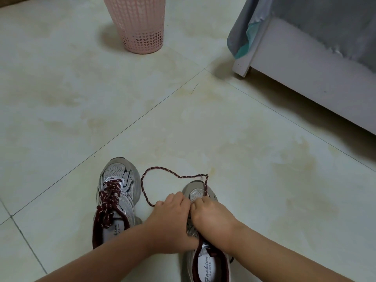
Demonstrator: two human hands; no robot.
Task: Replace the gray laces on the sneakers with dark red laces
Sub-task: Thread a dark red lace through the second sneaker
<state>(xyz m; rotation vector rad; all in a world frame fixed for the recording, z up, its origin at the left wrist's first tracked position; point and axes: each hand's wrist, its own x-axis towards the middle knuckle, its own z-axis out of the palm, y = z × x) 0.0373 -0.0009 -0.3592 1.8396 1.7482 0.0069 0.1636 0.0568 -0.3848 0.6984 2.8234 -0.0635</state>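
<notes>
shoes sit side by side on the floor (244, 139), toes pointing away from the person. the left sneaker (117, 200) already has its dark red lace (109, 200) crossed through the holes, so that one looks done. the right sneaker (203, 241) is the one being worked on now. both hands are bunched close together over its front part. the left hand (173, 220) is curled tight on the side of the shoe, and the right hand (211, 216) is curled tight just beside it, touching it. each grip seems to pinch the loose red lace (162, 171), but the fingertips are hidden, so i cannot tell for sure. this lace runs out from between the hands in a big loop on the floor, past the toe of the shoe and back. no gray lace can be seen anywhere. i think the step now is to thread the lace through the low holes near the toe. to do it well, hold the shoe still with one hand, push the stiff tip straight into the hole, then pull gently so both ends come out even. watch that the big loop does not twist or knot up. a pink basket (140, 23) and a bed (315, 68) stand far off and are not in the way.
</notes>
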